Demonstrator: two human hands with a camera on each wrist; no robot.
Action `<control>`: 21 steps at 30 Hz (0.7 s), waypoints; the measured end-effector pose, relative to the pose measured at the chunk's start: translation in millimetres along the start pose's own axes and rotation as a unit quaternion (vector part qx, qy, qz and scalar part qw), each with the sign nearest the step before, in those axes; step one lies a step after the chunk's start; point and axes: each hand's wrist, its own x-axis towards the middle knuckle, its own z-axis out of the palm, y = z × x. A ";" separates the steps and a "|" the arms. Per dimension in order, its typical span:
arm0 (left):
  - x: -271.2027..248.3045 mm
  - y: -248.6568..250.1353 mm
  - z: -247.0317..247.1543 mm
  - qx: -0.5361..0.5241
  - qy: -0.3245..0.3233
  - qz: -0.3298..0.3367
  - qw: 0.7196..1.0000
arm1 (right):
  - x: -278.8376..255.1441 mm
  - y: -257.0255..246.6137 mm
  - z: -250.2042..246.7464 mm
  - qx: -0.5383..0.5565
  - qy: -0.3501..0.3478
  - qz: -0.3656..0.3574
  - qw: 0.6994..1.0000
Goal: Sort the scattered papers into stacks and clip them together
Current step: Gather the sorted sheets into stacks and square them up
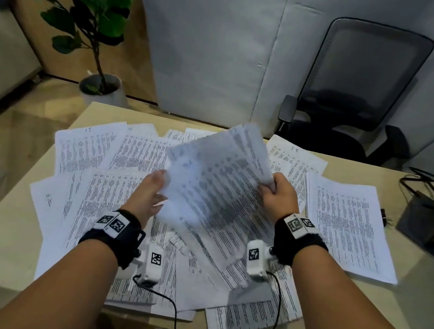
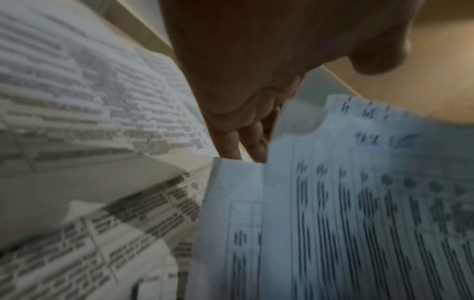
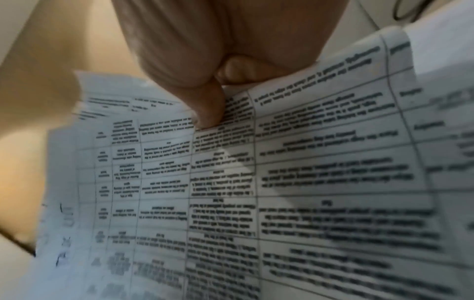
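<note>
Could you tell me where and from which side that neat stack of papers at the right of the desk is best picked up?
Take the stack of papers by its near right corner, coming from the right: that edge lies on bare desk, so fingers can slide under. Its left edge abuts the scattered sheets.

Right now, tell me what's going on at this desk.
A person is gathering printed sheets. Both hands hold a raised bundle of papers above the desk: the right hand pinches its right edge, the left hand holds its left edge. The bundle is blurred, so it is likely moving. Many loose papers lie fanned across the desk, and a squared stack sits at the right, with what may be a binder clip beside it. Nothing looks clipped yet.
</note>
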 end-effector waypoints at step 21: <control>5.1 39.7 15.2 0.291 0.034 0.228 0.928 | -15.3 5.1 5.8 0.049 -0.116 0.003 0.992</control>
